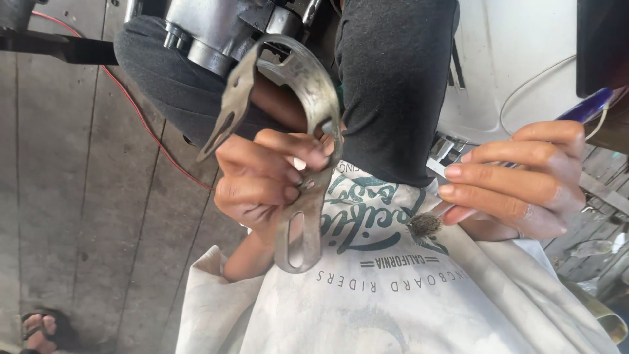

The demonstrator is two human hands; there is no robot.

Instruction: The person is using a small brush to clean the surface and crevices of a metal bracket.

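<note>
My left hand grips a curved grey metal bracket by its lower stem, thumb and fingers pinched around it. The bracket arcs like a horseshoe above the hand, and a slotted end hangs below the fingers. My right hand holds a small brush with a blue handle. Its dirty bristle head points left and sits a little right of the bracket, not touching it. Both hands are in front of my pale printed shirt.
My knees in dark trousers rise at the top. A grey metal machine part sits between them. A red wire runs across the wooden plank floor. A sandalled foot shows bottom left, a white panel top right.
</note>
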